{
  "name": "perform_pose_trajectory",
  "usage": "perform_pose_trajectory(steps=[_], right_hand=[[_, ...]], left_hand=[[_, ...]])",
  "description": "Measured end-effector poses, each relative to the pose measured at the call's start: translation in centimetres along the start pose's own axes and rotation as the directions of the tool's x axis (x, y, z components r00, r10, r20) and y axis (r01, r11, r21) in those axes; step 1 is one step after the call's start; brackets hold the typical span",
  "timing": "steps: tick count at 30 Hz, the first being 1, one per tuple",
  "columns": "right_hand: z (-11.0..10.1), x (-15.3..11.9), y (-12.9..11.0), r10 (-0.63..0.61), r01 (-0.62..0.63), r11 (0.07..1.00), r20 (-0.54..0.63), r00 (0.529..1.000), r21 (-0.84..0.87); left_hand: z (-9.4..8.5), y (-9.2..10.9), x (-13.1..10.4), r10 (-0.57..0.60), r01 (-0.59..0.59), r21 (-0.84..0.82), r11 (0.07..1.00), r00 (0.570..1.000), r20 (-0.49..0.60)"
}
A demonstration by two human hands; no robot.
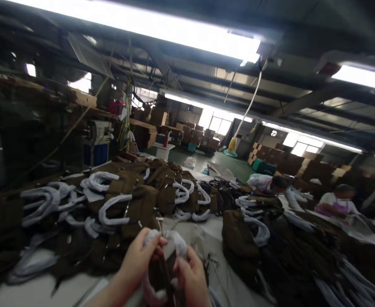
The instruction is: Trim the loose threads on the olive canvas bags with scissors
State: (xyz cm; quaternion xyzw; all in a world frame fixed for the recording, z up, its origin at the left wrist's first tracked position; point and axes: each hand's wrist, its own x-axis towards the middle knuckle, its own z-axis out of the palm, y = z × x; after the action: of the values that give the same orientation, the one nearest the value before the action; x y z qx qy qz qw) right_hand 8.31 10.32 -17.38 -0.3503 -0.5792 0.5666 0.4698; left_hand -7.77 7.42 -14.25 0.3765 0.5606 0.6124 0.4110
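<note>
My left hand [138, 255] pinches one end of a bag handle [177, 244] wrapped in whitish film. My right hand [193, 273] is closed around the other side of that handle, so its arch stands up between the two hands. Below them, a dark brown bag [158, 275] is partly in view, largely hidden by my hands and cut off by the lower edge. A second pale-wrapped handle [152, 292] curves beneath my left fingers.
Brown handbags [117, 209] with wrapped handles are piled to the left and ahead on a pale table [203, 232]. Another heap of bags [238, 238] lies on the right, where two people [336, 202] sit. A cord with a yellow end [232, 145] hangs ahead. Cardboard boxes [203, 136] stand behind.
</note>
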Motion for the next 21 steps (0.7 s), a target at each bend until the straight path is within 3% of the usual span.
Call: perform_pose_trajectory(steps=[2,5,9,11,13,14,15,17,18,19,21], right_hand=[[-2.2,0.3,-0.8,0.106,-0.079,0.976,-0.127,0.986,0.203],[-5.9,1.0,-2.2,0.159,-0.08,0.929,-0.197,0.967,0.361],[-8.9,0.8,-3.4,0.136,-0.027,0.918,-0.251,0.958,0.395],[-9.3,0.3,-3.8,0.119,-0.036,0.939,-0.223,0.968,0.343],[-8.9,-0.4,-4.3,0.106,-0.089,0.98,-0.093,0.99,0.176],[-8.4,-0.7,-4.6,0.109,-0.109,0.993,0.0,0.994,0.033],[-7.8,-0.9,-5.0,0.119,-0.107,0.986,0.09,0.989,-0.129],[-6.4,-1.3,-5.8,0.151,-0.056,0.916,0.211,0.966,-0.397],[-5.7,-1.4,-6.2,0.161,-0.027,0.883,0.249,0.955,-0.468],[-5.2,-1.4,-6.5,0.163,-0.001,0.869,0.283,0.945,-0.495],[-4.7,-1.4,-6.9,0.148,0.038,0.876,0.344,0.927,-0.48]], left_hand=[[-2.0,0.1,0.3,0.023,-0.024,0.055,0.998,1.0,0.021],[-5.5,-2.1,0.4,-0.009,-0.022,0.183,0.983,0.986,0.166],[-9.2,-6.6,-1.4,-0.139,-0.022,0.422,0.906,0.927,0.347],[-9.9,-8.2,-2.5,-0.248,-0.021,0.526,0.85,0.866,0.435],[-9.9,-8.6,-3.1,-0.349,-0.053,0.637,0.769,0.8,0.488],[-9.6,-8.3,-3.2,-0.365,-0.085,0.696,0.713,0.803,0.472],[-9.2,-7.7,-3.1,-0.332,-0.123,0.75,0.65,0.841,0.426],[-7.8,-5.8,-2.4,-0.116,-0.223,0.813,0.538,0.936,0.333],[-6.9,-4.7,-2.0,0.017,-0.296,0.81,0.505,0.942,0.334],[-5.9,-3.5,-1.5,0.116,-0.382,0.781,0.494,0.919,0.376],[-3.9,-1.6,-0.7,0.151,-0.498,0.653,0.571,0.845,0.513]])
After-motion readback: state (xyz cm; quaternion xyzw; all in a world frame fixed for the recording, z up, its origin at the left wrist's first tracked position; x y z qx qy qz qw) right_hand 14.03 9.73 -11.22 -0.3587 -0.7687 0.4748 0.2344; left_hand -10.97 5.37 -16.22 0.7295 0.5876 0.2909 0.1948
